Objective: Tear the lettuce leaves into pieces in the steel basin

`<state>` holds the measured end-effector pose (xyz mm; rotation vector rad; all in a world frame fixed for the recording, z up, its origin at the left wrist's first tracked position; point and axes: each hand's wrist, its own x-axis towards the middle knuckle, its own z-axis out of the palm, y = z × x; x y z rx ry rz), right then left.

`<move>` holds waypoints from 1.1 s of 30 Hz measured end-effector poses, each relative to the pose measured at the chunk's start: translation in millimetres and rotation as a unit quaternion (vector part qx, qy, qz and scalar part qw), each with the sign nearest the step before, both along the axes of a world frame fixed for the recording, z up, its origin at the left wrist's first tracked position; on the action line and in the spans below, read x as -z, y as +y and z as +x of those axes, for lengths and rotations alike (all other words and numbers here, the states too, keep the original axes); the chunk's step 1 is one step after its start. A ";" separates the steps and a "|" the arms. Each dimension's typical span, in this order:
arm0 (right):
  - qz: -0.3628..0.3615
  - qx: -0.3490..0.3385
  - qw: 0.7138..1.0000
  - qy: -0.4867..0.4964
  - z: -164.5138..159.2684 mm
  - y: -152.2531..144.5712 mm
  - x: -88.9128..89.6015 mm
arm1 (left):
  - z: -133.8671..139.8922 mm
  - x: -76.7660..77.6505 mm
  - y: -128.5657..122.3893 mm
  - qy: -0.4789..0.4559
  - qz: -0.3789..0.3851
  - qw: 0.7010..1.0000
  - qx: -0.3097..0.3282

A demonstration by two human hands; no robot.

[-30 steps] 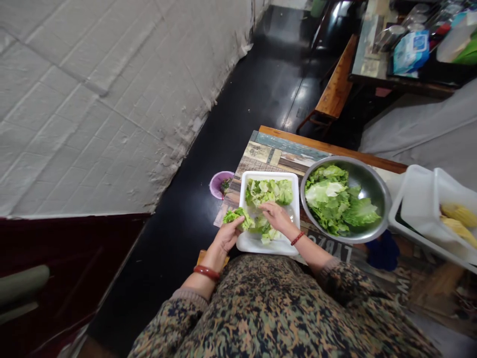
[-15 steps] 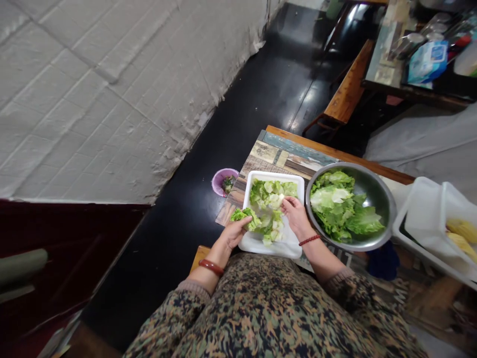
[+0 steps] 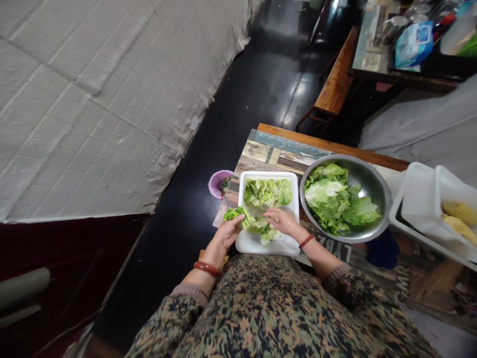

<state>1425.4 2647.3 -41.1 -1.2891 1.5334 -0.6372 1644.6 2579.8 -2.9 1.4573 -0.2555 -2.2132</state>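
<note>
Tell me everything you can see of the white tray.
The white tray is rectangular with rounded corners and a raised rim, apparently plastic. It sits on the patterned table, just left of the metal bowl. Lettuce pieces lie inside, mostly in a far and a near pile. The left hand is at its left edge, the right hand above it; whether either touches it is unclear.

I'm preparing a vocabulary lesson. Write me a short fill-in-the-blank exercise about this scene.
1. The left hand holds lettuce coloured ____.
2. The rectangular tray is coloured ____.
3. In the picture, the round metal bowl stands to the ____ of the rectangular tray.

Missing words: green; white; right.
</note>
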 end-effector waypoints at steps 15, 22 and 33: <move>0.047 0.300 0.925 -0.227 15.5 -44.2 10.6 | 0.4 -3.5 3.0 -0.007 0.020 1.000 -0.006; 0.081 0.335 0.848 -0.402 -1.0 -19.9 -17.5 | -5.9 1.2 -2.5 0.036 0.015 0.999 0.032; -0.048 0.213 0.938 -0.270 33.2 -6.0 -21.2 | -19.2 -6.5 -3.8 0.130 -0.013 0.990 0.059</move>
